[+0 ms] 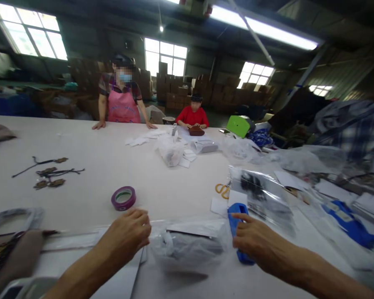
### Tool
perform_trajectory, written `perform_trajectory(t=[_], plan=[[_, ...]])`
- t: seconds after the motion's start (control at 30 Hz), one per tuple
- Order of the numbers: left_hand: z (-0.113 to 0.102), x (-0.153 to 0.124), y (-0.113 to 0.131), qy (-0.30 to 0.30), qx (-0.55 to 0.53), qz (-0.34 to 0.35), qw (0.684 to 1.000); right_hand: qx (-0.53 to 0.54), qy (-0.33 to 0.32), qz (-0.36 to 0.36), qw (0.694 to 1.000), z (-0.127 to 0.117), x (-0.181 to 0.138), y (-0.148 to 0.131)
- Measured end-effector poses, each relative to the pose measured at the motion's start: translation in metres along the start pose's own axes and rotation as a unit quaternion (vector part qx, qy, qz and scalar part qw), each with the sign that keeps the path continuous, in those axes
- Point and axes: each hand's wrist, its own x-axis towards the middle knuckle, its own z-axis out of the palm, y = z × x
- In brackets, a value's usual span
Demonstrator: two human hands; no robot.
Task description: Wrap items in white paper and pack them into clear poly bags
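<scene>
No label or writing could be read on anything. The clear bag [188, 245] lay on the white bench [96, 145], with a dark item and a white card inside it. The left hand [127, 236] rested at the bag's left edge, its fingers curled loosely and gripping nothing that showed. The right hand [252, 238] lay right of the bag, its fingers laid over a blue tool [238, 220]; whether they gripped it could not be told. A purple tape roll [124, 198] sat beyond the bag to the left, and orange scissors [222, 189] beyond it to the right. Dark cords [48, 172] lay far left of the bag. Across the bench stood a person in a pink apron [121, 104], and a person in red [193, 116] sat. Stacked cartons [174, 87] and bright windows [165, 56] filled the warehouse behind them.
</scene>
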Motion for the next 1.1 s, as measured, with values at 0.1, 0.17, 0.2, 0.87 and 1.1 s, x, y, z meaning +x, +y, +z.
perform_trajectory(t=[0.1, 0.17, 0.2, 0.87, 1.1], plan=[[-0.003, -0.016, 0.001, 0.066, -0.011, 0.012, 0.998, -0.014, 0.105, -0.034, 0.994, -0.002, -0.013, -0.001], [-0.001, -0.025, 0.005, 0.105, -0.059, 0.02, 0.993, -0.026, 0.159, -0.045, 0.986, 0.0, -0.017, 0.0], [0.001, -0.028, 0.007, 0.113, -0.096, 0.018, 0.989, -0.033, 0.177, -0.044, 0.983, 0.002, -0.017, 0.001], [0.085, -0.035, 0.026, 0.176, -0.499, -0.294, 0.796, 0.552, 0.281, 0.198, 0.759, 0.1, 0.008, 0.039], [0.1, -0.029, 0.018, 0.275, -0.559, -0.373, 0.687, 0.496, 0.433, 0.22, 0.72, 0.071, -0.006, 0.046]])
